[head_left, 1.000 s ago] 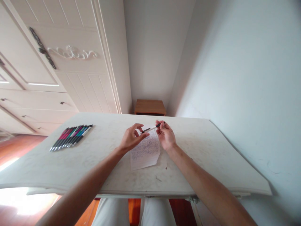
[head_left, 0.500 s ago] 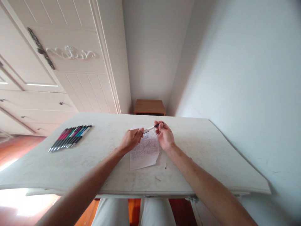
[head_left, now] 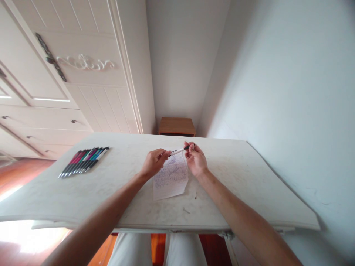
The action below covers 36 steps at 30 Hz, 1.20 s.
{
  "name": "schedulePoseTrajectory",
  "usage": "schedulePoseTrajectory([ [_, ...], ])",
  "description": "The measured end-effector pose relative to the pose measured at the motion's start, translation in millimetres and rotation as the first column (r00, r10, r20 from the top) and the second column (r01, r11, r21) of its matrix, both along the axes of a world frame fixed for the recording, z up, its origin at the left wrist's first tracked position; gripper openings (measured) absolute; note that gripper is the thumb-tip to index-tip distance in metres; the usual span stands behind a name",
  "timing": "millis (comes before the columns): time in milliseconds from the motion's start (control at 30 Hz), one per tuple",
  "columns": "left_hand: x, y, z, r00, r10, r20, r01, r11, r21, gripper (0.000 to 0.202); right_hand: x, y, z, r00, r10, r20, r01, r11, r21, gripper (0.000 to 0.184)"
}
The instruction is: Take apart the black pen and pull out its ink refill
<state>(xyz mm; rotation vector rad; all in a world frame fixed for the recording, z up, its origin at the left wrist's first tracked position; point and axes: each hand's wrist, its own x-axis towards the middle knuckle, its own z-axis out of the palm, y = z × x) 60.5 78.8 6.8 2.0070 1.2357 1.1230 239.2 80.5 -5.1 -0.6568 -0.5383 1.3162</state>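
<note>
1. Left hand [head_left: 155, 162] pinches one end of the pen [head_left: 179, 150], fingers closed; right hand [head_left: 196, 159] pinches its dark end.
2. The pen spans the gap between both grips, with the written paper [head_left: 170, 181] beneath.
3. Likely light, stiff, slightly slippery along the white middle; the dark section probably holds best.

I see a scuffed white surface [head_left: 238, 166], a scribbled sheet of paper [head_left: 170, 181] lying near its middle, and a slanted row of pens [head_left: 83, 161] over on the person's left
</note>
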Motion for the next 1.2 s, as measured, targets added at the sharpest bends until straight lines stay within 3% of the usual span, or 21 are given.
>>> schedulePoseTrajectory([
  [167,-1.5,-1.8,1.2,0.999,0.000,-0.042,-0.003,0.997,-0.073,0.052,-1.2,-1.7,1.6,1.000,0.002,-0.002,-0.002,1.000,0.008,0.011],
  [267,-1.6,-1.6,-1.4,0.998,-0.060,-0.007,0.059,0.991,-0.117,0.047,-0.9,-2.2,2.8,1.000,0.003,-0.020,-0.003,1.000,0.003,0.012],
  [333,-0.9,-0.7,-4.0,0.997,-0.074,0.019,0.076,0.992,-0.098,0.043,-0.5,-2.4,3.1,1.000,0.003,-0.029,-0.003,1.000,-0.006,0.012],
  [400,0.0,0.6,-6.5,0.998,-0.051,0.030,0.053,0.997,-0.048,0.057,-0.1,-2.4,3.1,1.000,0.000,-0.026,0.000,1.000,-0.008,0.013],
  [600,0.0,0.9,-4.2,0.999,0.010,0.036,-0.010,1.000,-0.003,0.032,0.4,-1.4,1.1,1.000,-0.010,0.007,0.010,1.000,-0.002,0.014],
  [767,-1.5,-2.6,-0.2,0.997,-0.067,-0.025,0.066,0.997,-0.046,0.045,1.4,-1.0,-0.4,1.000,0.004,0.018,-0.005,1.000,0.017,0.014],
  [900,-2.0,-2.3,-3.7,0.998,-0.057,0.002,0.057,0.991,-0.123,0.054,1.6,-1.0,-1.1,0.999,-0.013,0.053,0.012,1.000,0.013,0.016],
  [1200,-5.1,0.5,-0.5,0.996,-0.091,-0.002,0.090,0.992,-0.089,0.046,4.5,-1.6,4.8,0.999,0.042,0.012,-0.043,0.999,0.033,0.017],
])
